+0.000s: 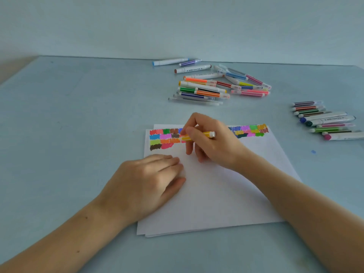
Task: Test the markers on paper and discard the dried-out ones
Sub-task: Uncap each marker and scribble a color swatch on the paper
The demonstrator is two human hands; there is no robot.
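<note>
Gripping a yellow marker (199, 135) in its curled fingers, the right hand (210, 140) holds the tip to the rows of colour swatches (164, 136) along the far edge of the white paper (216, 194), while the left hand (149, 182) rests flat with straight fingers on the sheet's left side. One pile of markers (214, 83) lies near the bench's (78, 115) far edge, and a second group of markers (325, 119) lies at its right edge.
</note>
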